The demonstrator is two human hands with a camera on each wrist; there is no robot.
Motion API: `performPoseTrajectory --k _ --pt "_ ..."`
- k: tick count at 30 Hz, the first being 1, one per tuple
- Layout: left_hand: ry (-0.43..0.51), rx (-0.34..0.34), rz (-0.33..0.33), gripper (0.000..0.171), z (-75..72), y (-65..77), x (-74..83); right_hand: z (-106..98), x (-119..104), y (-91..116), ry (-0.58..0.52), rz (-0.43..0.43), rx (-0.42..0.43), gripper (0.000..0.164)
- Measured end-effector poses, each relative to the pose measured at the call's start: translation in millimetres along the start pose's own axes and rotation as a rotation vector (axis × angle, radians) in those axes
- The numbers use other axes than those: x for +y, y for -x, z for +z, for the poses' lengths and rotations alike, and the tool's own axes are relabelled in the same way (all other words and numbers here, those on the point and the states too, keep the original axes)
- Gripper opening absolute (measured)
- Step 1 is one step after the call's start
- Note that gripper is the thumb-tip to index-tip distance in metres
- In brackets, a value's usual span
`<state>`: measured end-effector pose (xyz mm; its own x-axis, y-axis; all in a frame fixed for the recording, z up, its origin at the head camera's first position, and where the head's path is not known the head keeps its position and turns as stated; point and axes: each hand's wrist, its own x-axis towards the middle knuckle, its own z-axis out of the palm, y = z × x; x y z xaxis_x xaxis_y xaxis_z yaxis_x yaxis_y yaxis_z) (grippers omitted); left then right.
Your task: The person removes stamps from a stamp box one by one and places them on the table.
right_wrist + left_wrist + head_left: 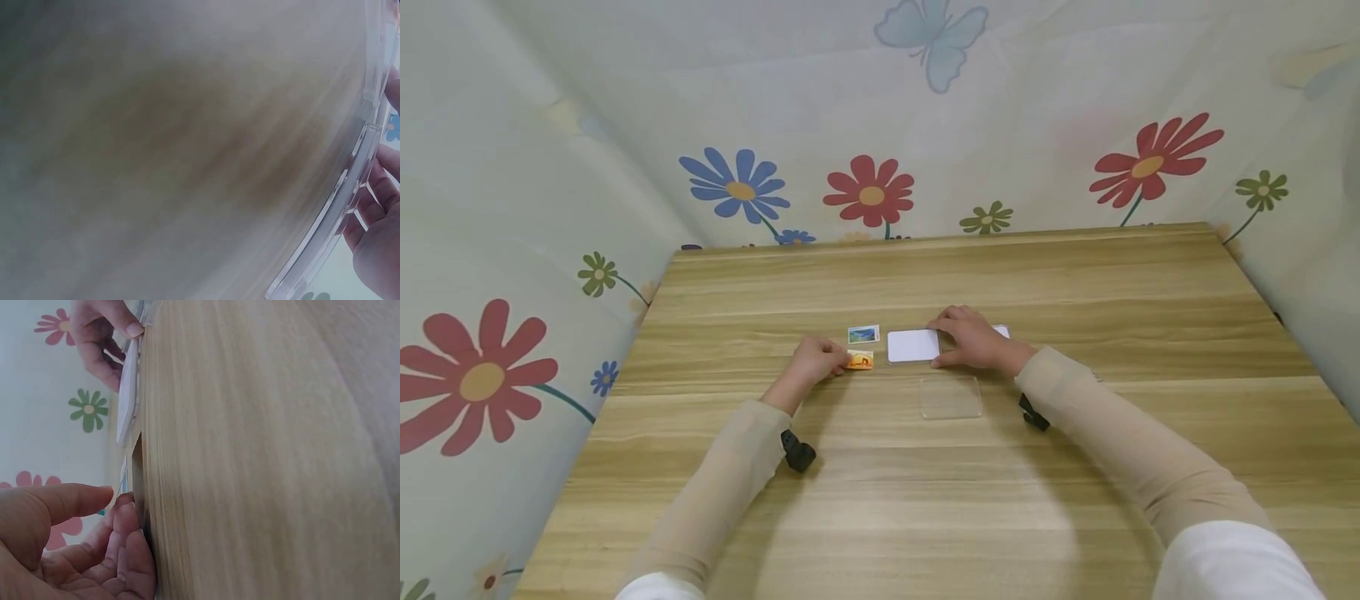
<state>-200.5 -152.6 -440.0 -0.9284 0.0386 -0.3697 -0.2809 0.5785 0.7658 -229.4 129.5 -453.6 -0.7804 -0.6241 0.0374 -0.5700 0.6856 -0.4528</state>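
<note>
My left hand (pixel 814 360) pinches the left end of a small orange picture card (pixel 861 360) between thumb and fingertips. Just beyond lies a blue-green picture card (pixel 863 334) with a white border. To the right, a white rectangular stack of cards or a block (pixel 913 345) lies flat. My right hand (pixel 972 337) holds its right end, thumb on the near edge and fingers on the far edge. In the left wrist view, the right hand (pixel 103 337) grips that white piece (pixel 128 394). The right wrist view shows clear plastic edges (pixel 325 219) beside the right fingers.
A clear plastic lid or tray (pixel 951 397) lies nearer me, below the white piece. Another white piece (pixel 1002 331) shows partly behind the right hand. The wooden table (pixel 880 500) meets a flower-patterned cloth backdrop (pixel 1015 150) at the back and sides.
</note>
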Motion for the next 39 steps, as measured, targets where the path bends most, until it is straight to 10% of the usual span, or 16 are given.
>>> performPoseTrajectory --k 39 --pt "0.034 0.021 -0.015 0.030 -3.1 4.4 0.8 -3.9 -3.5 1.8 -0.010 0.005 -0.012 0.062"
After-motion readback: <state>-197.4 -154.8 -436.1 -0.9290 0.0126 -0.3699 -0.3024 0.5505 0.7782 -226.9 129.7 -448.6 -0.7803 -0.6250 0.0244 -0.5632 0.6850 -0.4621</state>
